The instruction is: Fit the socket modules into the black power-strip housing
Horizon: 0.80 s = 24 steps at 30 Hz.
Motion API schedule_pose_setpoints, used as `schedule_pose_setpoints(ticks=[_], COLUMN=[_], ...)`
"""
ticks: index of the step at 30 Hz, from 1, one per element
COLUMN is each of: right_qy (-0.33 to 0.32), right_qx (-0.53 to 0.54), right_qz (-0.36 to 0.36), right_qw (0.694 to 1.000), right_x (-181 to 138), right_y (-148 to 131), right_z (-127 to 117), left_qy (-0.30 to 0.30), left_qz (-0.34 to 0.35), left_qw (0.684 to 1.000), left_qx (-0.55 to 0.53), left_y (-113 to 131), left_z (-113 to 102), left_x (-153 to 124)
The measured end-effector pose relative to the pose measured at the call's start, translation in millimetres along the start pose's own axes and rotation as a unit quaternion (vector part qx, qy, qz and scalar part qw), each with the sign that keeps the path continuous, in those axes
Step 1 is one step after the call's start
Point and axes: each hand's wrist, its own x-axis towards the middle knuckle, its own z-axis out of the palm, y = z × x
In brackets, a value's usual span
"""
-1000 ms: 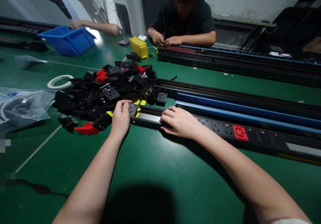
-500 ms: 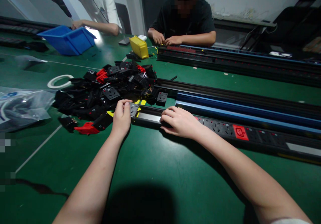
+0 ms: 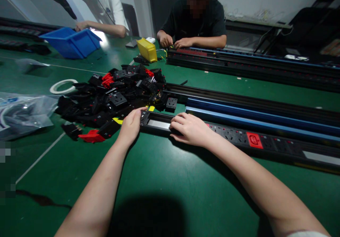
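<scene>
A long black power strip (image 3: 231,136) lies across the table, with several sockets and one red socket (image 3: 254,140) in its channel. At its left end a black socket module (image 3: 145,117) sits in the channel, level with the rail. My left hand (image 3: 130,124) is closed around that end, thumb against the module and fingers partly hidden behind it. Bent over the rail, my right hand (image 3: 190,128) grips it from above, to the right of a bare silver stretch (image 3: 158,124). What lies under its palm is hidden.
A heap of black and red socket modules (image 3: 117,99) lies beyond my left hand. Blue-edged rails (image 3: 225,115) run behind the strip. Also here are a tape ring (image 3: 63,86), a plastic bag (image 3: 26,113), a blue bin (image 3: 73,42), a yellow bin (image 3: 147,49) and two co-workers.
The socket module, tilted up in my left fingers before, now lies down in the rail's end. My left hand has shifted slightly right, its fingers straighter. My right hand has stayed put.
</scene>
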Motion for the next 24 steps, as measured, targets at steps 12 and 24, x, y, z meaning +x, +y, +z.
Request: schedule_pose_setpoints(ticks=[12, 24], right_qy=[0.004, 0.001], right_qx=[0.008, 0.007], right_qz=[0.0, 0.0], right_qw=[1.0, 1.0], right_x=[0.0, -0.2], right_y=[-0.3, -0.4], right_z=[-0.4, -1.9], left_qy=[-0.044, -0.053], left_qz=[-0.022, -0.018], left_qw=[0.999, 0.998], left_qx=[-0.023, -0.025], left_y=[0.1, -0.1], left_z=[-8.1, -9.6], left_x=[1.2, 0.9])
